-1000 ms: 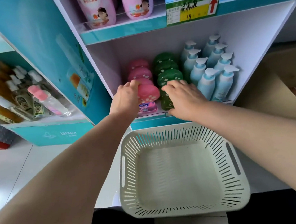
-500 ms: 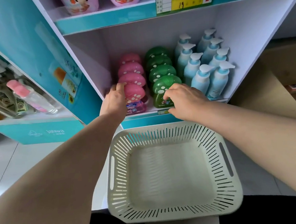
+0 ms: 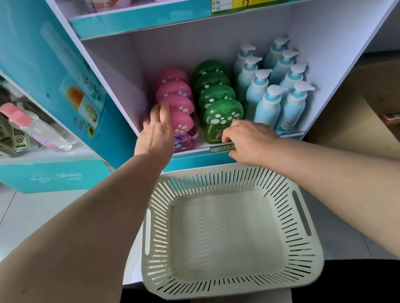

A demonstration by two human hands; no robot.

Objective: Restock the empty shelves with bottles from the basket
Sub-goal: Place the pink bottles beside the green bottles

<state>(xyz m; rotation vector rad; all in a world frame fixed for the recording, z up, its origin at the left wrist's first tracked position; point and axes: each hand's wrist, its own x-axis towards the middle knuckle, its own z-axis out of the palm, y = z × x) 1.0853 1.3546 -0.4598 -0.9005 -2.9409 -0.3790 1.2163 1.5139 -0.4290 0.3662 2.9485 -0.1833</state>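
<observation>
A white-and-teal shop shelf unit (image 3: 124,85) fills the frame above a cream slotted plastic basket (image 3: 231,285), which sits just below both wrists, near the person. On the open shelf, three files of bottles run back from the fingertips. Pale blue pump bottles with white heads (image 3: 268,105) stand in two files just right of the right hand's knuckles. Green bottles with spotted mushroom-shaped caps (image 3: 211,81) line up directly beyond the right fingers, and pink bottles with the same spotted caps (image 3: 174,90) stand just right of the left fingers.

The left hand (image 3: 156,136) lies loose, its fingers (image 3: 163,111) straight and slightly blurred, resting along the left side of the front pink bottle (image 3: 183,126) at the shelf's front edge. The right hand (image 3: 251,141) has its fingers (image 3: 229,134) curled, tips against the lower body of the front green bottle (image 3: 222,113). Whether they actually grasp it cannot be told.
</observation>
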